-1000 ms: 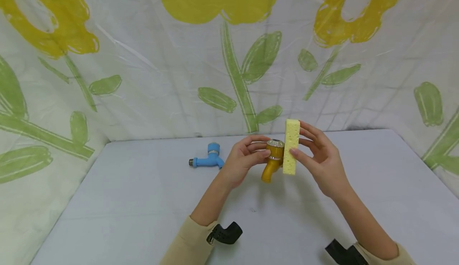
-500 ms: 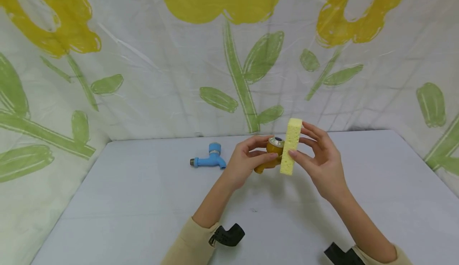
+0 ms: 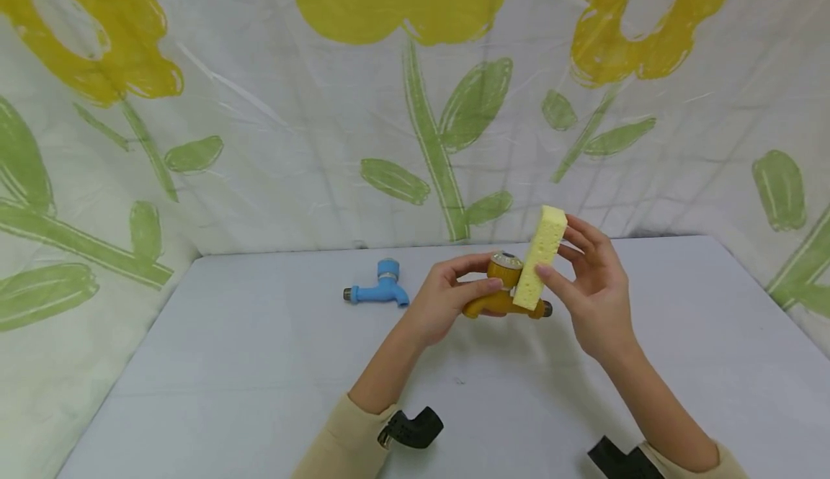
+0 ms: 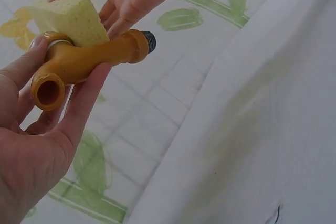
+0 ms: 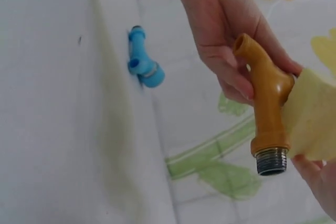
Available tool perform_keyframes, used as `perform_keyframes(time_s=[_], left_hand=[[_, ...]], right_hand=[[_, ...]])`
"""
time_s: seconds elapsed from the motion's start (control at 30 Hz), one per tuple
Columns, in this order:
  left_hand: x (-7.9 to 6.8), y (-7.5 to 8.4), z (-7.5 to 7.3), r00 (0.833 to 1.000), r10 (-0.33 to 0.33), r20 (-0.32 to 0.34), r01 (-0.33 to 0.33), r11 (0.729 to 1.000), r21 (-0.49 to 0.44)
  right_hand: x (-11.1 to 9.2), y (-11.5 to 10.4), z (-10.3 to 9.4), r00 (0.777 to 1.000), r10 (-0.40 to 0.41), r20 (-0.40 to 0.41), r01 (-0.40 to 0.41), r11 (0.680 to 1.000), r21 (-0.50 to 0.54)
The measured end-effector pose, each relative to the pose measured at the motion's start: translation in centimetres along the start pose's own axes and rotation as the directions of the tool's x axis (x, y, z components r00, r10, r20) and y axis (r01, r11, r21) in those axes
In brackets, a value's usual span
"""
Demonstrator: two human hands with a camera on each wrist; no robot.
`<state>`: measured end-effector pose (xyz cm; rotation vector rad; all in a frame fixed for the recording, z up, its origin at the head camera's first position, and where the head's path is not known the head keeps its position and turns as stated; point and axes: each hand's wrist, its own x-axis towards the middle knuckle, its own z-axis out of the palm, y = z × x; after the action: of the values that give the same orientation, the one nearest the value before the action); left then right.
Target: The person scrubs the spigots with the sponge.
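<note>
My left hand (image 3: pixel 441 299) grips an orange-yellow faucet (image 3: pixel 504 273) with a silver-topped knob, held up over the table. Its dark threaded end (image 5: pixel 272 162) points to the right in the head view, and the open spout (image 4: pixel 49 92) faces the left wrist camera. A pale yellow sponge (image 3: pixel 541 256) is pinched between the thumb and fingers of my right hand (image 3: pixel 593 292). The sponge lies against the faucet's body beside the knob, tilted with its top leaning right. The right wrist view shows the sponge (image 5: pixel 315 116) pressed along the faucet's side, partly cut off by the frame edge.
A blue faucet (image 3: pixel 384 286) lies on the white-covered table (image 3: pixel 259 364), left of my left hand near the back edge. Behind the table hangs a white sheet (image 3: pixel 279 176) with yellow flowers and green leaves. Black camera mounts (image 3: pixel 415 427) sit on both wrists.
The left hand has turned the yellow faucet, so its threaded end now shows to the right of the sponge. The right hand has moved the sponge right and slightly up, tilting it further.
</note>
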<state>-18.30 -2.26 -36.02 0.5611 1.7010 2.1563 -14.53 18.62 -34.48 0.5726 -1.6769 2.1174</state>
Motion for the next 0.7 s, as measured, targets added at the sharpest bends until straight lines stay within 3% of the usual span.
perform_keyframes(time_s=[0.2,0.7], left_hand=[[0.09,-0.03,-0.09,0.999,0.039,-0.012,-0.04,0.998,-0.041],[0.01,0.02,-0.18,0.998,0.064,0.02,-0.061,0.993,-0.105]], right_hand=[[0.0,0.16,-0.05,0.999,-0.035,0.028,0.033,0.997,0.066],[-0.05,0.12,0.06,0.998,-0.054,0.043,0.048,0.989,0.139]])
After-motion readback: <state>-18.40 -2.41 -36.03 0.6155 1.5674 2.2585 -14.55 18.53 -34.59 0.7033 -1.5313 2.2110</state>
